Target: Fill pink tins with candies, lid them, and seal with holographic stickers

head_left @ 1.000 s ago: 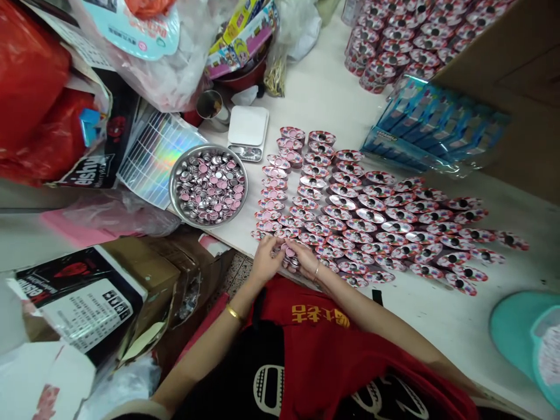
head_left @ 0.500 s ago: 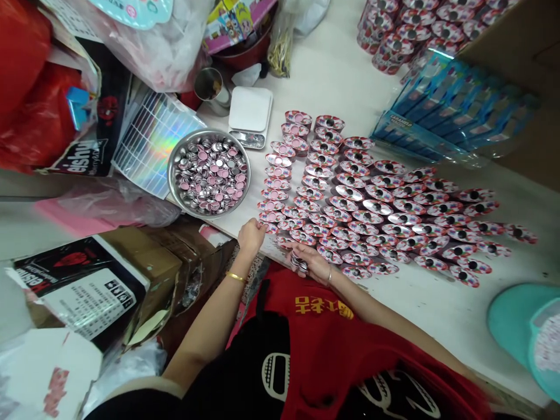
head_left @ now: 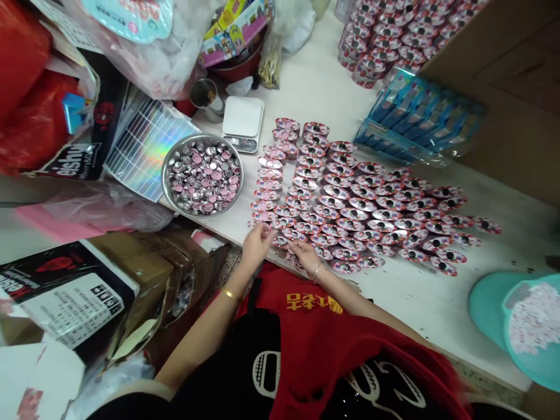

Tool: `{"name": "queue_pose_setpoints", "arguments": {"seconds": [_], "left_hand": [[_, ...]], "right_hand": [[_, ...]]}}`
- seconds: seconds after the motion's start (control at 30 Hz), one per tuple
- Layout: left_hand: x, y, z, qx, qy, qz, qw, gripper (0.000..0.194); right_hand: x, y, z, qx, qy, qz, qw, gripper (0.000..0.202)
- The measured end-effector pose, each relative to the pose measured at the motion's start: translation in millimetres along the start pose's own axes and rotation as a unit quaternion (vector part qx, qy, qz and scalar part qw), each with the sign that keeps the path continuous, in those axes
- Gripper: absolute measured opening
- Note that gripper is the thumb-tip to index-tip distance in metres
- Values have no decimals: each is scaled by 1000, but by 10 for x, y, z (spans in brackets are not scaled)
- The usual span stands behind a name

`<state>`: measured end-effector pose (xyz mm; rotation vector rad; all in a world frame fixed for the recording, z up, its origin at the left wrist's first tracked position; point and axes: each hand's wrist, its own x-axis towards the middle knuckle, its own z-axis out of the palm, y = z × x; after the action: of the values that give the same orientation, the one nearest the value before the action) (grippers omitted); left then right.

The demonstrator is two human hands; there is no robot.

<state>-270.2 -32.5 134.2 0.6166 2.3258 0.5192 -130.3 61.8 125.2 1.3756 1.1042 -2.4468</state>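
Off-white tabletop (head_left: 315,87), cluttered along its left side; a steel bowl (head_left: 202,175) of small metal discs, some pink-faced, sits near the front edge. To its right stand rows of oval-topped patterned containers (head_left: 352,214). Left hand (head_left: 256,244): fingers bent, tips drawn close together by the nearest containers; whether anything is pinched cannot be determined. Right hand (head_left: 305,255): fingers curled around several loose discs (head_left: 296,261), partly hidden, at the table edge. White scale (head_left: 242,116) noted beyond the bowl; teal bucket (head_left: 490,303) at far right.
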Motion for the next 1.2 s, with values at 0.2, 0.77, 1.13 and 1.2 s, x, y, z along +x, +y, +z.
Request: {"name": "queue_pose_setpoints", "arguments": {"seconds": [0.2,0.77,1.13,1.2], "left_hand": [[-303,56,299,-192,-96,94,972,11],[-51,37,474,67,44,-47,996,7],[-21,207,349,251,-42,-125,959,37],[-96,245,354,189,-15,-89,978,32]], "right_hand": [[11,145,80,28,49,6,998,45],[-344,215,-452,151,-115,59,980,31],[-321,144,-507,163,-147,25,975,40],[-326,98,-533,153,-177,29,972,42]]}}
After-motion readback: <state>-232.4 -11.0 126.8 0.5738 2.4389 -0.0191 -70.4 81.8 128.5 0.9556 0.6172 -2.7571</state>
